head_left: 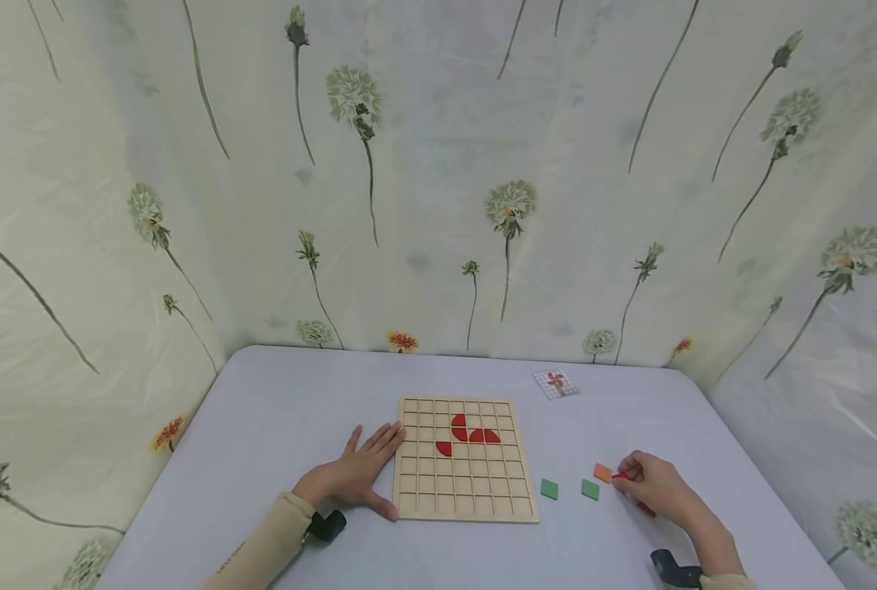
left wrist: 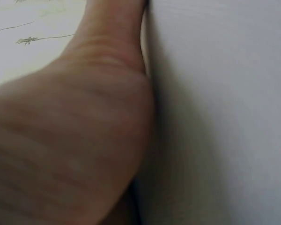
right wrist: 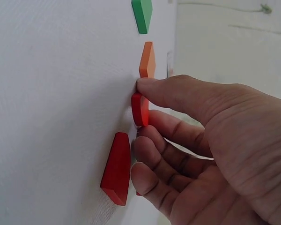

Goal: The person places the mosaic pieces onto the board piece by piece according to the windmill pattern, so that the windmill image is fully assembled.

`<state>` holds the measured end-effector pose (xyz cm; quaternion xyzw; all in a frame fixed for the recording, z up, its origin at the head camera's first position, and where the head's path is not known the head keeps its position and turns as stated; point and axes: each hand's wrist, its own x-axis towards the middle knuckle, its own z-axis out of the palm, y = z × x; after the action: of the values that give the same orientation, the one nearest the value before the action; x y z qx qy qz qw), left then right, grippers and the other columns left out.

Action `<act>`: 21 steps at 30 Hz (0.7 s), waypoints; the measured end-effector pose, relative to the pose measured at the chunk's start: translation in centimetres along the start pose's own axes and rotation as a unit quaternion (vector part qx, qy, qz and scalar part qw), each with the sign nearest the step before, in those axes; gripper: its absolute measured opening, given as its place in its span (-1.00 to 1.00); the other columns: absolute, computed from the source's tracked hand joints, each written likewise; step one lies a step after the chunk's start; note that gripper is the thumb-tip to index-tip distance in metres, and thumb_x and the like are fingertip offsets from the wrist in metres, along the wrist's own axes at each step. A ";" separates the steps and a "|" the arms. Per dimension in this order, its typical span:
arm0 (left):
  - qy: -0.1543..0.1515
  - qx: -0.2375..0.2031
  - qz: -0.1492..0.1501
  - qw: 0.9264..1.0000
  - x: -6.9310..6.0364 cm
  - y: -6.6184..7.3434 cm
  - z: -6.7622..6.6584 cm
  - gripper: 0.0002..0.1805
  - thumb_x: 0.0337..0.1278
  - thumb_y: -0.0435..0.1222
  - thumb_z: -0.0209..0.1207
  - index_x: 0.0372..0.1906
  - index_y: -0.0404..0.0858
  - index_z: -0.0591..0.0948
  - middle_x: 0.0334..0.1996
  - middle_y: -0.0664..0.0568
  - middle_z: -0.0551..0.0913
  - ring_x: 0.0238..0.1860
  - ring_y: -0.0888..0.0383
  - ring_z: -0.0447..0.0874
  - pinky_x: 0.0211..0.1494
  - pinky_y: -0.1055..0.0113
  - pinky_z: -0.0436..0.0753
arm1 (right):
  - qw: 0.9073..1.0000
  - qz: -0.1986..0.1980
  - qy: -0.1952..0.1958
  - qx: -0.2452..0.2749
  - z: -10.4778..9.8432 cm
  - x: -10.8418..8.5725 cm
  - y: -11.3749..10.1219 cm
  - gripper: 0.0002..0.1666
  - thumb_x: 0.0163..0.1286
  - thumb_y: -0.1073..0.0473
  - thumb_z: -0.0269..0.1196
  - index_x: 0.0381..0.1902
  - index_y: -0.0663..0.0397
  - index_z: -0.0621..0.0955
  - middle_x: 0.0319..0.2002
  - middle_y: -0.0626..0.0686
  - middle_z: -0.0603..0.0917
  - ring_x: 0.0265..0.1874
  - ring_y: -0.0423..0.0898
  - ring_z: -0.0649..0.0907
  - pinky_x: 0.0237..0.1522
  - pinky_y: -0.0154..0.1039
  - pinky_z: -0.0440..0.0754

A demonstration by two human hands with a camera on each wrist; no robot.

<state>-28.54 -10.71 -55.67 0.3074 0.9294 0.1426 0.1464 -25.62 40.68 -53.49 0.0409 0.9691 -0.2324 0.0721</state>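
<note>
A wooden grid board (head_left: 427,487) lies in the middle of the table, with several red quarter-circle pieces (head_left: 444,448) in its upper cells. My left hand (head_left: 361,475) rests with spread fingers along the board's left edge; the left wrist view shows mostly the thumb side of the hand (left wrist: 84,122). Right of the board, my right hand (head_left: 660,492) pinches a red piece (right wrist: 140,110) between thumb and fingers, close to the tabletop. Another red piece (right wrist: 116,168) lies beside the curled fingers. An orange square (head_left: 602,472) sits just past the thumb.
Two green squares, a nearer-board one (head_left: 549,489) and another (head_left: 590,489), lie between the board and my right hand. A small patterned card (head_left: 556,383) with a red design is farther back. The flower-printed curtain (head_left: 424,205) hangs behind the white table (head_left: 298,393).
</note>
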 end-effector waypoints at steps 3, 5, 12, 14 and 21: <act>0.000 -0.002 0.001 1.000 0.0 0.0 0.0 0.44 -0.28 0.40 0.31 0.60 -0.17 -0.20 0.63 -0.03 -0.28 0.64 -0.05 -0.34 0.55 -0.28 -0.35 | 1.000 0.000 0.004 -0.003 0.0 -0.1 -0.1 -0.62 0.21 0.10 0.41 -0.16 0.24 0.57 -0.39 0.01 0.62 -0.46 -0.13 0.54 -0.46 -0.27 0.51; 0.000 -0.003 0.000 1.000 0.1 -0.1 0.1 0.45 -0.29 0.41 0.31 0.60 -0.16 -0.20 0.63 -0.02 -0.27 0.64 -0.04 -0.35 0.56 -0.28 -0.36 | 1.000 0.002 0.006 -0.003 0.0 -0.1 -0.1 -0.62 0.21 0.10 0.41 -0.17 0.24 0.57 -0.39 0.01 0.61 -0.47 -0.13 0.53 -0.47 -0.28 0.50; -0.001 -0.006 0.000 1.000 0.2 -0.3 0.4 0.46 -0.31 0.42 0.31 0.60 -0.15 -0.22 0.63 -0.02 -0.27 0.64 -0.03 -0.35 0.56 -0.27 -0.36 | 1.000 0.005 0.006 0.003 0.0 -0.2 -0.2 -0.61 0.22 0.12 0.40 -0.13 0.26 0.56 -0.37 0.02 0.63 -0.45 -0.13 0.54 -0.43 -0.27 0.52; -0.001 -0.004 -0.001 1.000 0.3 -0.4 0.5 0.46 -0.31 0.43 0.30 0.60 -0.14 -0.22 0.63 -0.02 -0.26 0.64 -0.03 -0.34 0.56 -0.27 -0.36 | 1.000 0.006 0.005 0.005 0.0 -0.2 -0.3 -0.61 0.22 0.13 0.40 -0.12 0.27 0.56 -0.37 0.02 0.63 -0.46 -0.13 0.55 -0.44 -0.27 0.53; 0.000 -0.004 -0.002 1.000 0.3 -0.4 0.4 0.46 -0.32 0.42 0.31 0.60 -0.14 -0.21 0.63 -0.02 -0.25 0.64 -0.03 -0.33 0.56 -0.26 -0.36 | 1.000 0.023 0.007 0.001 -0.1 -0.3 -0.1 -0.60 0.24 0.03 0.39 -0.20 0.24 0.53 -0.43 0.02 0.58 -0.53 -0.13 0.51 -0.53 -0.26 0.50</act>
<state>-28.89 -10.75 -56.23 0.3049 0.9295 0.1459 0.1476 -25.36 40.56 -53.33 0.0646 0.9680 -0.2317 0.0709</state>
